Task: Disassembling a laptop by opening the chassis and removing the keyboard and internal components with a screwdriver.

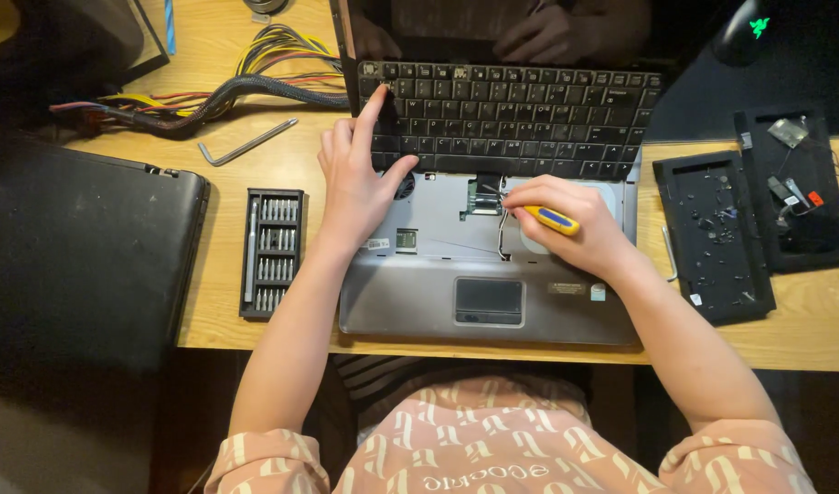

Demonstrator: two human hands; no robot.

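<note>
Trouble could start right under my hands, because the grey laptop (pixel 438 302) sits close to the near edge of the wooden table (pixel 803 343), and a hard push might slide it toward my lap. My right hand (pixel 575 229) is closed around a small screwdriver with a yellow and blue handle (pixel 552 220), and I think its tip points at the little open spot (pixel 481 197) in the middle of the laptop, where I see small parts and a thin cable. If the tip slips, I think it could scratch those parts or tear that cable. My left hand (pixel 355 178) is spread open, with one finger pressing the far left corner of the black keyboard (pixel 511 114), which is lifted off and tipped back toward the screen (pixel 492 27). If that finger lets go, the keyboard might drop onto my other hand or tug the cable. My two hands are apart. To the left lies a black case of screwdriver bits (pixel 271 252), and farther back a bent metal key (pixel 245 144) and a bundle of coloured wires (pixel 227 91). To the right lie black covers (pixel 712 238) with tiny bits on them, and a bump could make those roll away and get lost.
</note>
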